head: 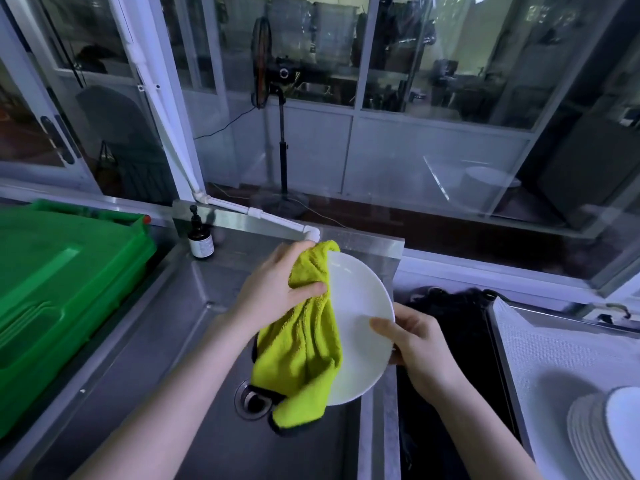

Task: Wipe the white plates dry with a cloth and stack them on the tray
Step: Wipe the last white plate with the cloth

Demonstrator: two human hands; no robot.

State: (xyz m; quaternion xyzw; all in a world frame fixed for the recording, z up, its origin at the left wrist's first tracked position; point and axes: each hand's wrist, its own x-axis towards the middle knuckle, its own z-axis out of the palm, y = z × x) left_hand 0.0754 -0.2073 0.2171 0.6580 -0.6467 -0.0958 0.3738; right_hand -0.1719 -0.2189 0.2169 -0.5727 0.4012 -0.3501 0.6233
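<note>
A white plate held tilted above the steel sink, between the two hands. The right hand grips its right rim, thumb on the face. The left hand pinches a lime-green cloth against the plate's left edge; the cloth hangs below that hand. Right of the right hand, stacked plates sit on a lined tray; left of the left hand, a green crate.

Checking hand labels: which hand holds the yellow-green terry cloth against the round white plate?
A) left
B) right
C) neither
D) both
A: the left hand bunches the yellow-green terry cloth on the round white plate, while the right hand only holds the plate's rim.
</note>
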